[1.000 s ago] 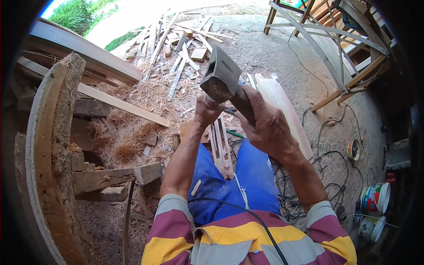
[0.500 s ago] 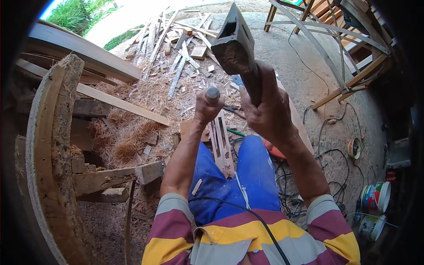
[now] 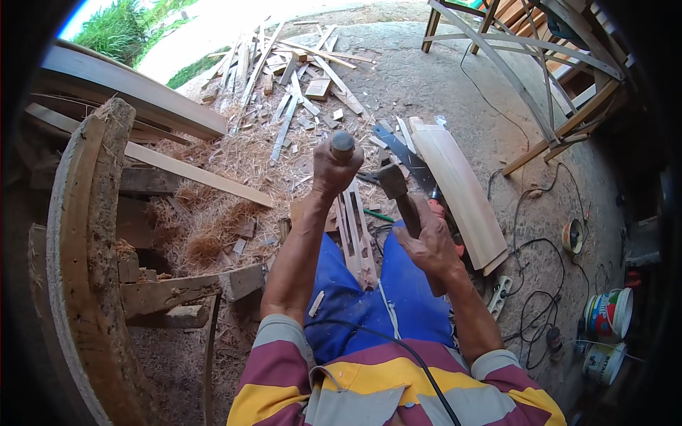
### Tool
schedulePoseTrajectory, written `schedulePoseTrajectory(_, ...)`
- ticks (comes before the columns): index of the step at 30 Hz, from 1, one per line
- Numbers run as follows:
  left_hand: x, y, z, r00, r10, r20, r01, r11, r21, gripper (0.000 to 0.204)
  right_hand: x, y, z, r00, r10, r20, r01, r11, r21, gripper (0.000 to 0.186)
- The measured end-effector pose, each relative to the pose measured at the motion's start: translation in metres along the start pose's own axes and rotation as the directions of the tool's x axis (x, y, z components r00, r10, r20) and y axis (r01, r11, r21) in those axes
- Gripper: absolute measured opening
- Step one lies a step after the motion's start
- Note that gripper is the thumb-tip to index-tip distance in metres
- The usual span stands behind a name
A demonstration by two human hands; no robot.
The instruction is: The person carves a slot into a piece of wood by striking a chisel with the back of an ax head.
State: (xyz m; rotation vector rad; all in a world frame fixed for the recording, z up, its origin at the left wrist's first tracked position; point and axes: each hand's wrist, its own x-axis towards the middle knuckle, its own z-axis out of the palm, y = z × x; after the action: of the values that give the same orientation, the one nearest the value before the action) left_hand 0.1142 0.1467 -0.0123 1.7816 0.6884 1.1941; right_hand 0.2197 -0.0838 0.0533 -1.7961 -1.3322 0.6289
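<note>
My left hand (image 3: 334, 170) is closed around the handle of an upright chisel (image 3: 342, 144). Only the round butt of the handle shows above the fist; the blade is hidden below it. Under that hand a pale wooden piece with long slots (image 3: 367, 266) runs between my thighs. My right hand (image 3: 430, 245) grips the wooden handle of a hammer (image 3: 392, 182). Its dark, square-faced metal head is just right of the chisel and apart from the butt. A wood chip (image 3: 317, 303) rests on my blue trousers.
Beyond my right hand lie a handsaw (image 3: 408, 157) and pale boards (image 3: 458, 188). Cables (image 3: 543, 305) and buckets (image 3: 609, 314) are on the right. A curved rough timber (image 3: 78, 234) stands at the left. Shavings (image 3: 213, 234) and offcuts (image 3: 317, 89) cover the ground ahead.
My right hand has swung the hammer down and toward me from its raised position, uncovering the boards and saw. My left hand keeps the chisel in almost the same place.
</note>
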Motion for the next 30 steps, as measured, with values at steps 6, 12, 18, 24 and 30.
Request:
schedulePoseTrajectory(6, -0.008, -0.012, 0.003, 1.000, -0.009, 0.025, 0.008, 0.999, 0.036, 0.016, -0.002, -0.004, -0.009, 0.989, 0.148, -0.006, -0.147, 0.985, 0.093, 0.058)
schedulePoseTrajectory(12, -0.007, -0.020, 0.005, 0.998, 0.023, 0.055, -0.027, 0.996, 0.085, 0.016, -0.001, -0.002, -0.009, 0.997, 0.065, -0.035, -0.063, 0.997, 0.039, 0.061)
schedulePoseTrajectory(18, -0.005, -0.044, 0.002, 0.996, 0.079, 0.034, -0.081, 0.995, 0.056, 0.016, 0.022, -0.027, -0.015, 0.981, -0.195, 0.003, 0.195, 0.981, -0.001, 0.054)
schedulePoseTrajectory(24, -0.005, -0.034, 0.004, 0.999, 0.013, 0.033, -0.013, 1.000, 0.000, 0.015, 0.064, -0.082, -0.033, 0.942, -0.329, -0.069, 0.305, 0.923, -0.233, 0.053)
schedulePoseTrajectory(30, -0.004, -0.045, -0.011, 0.969, 0.206, 0.140, -0.217, 0.974, 0.069, 0.028, 0.082, -0.032, -0.006, 0.957, -0.190, 0.217, 0.266, 0.873, -0.408, 0.054)
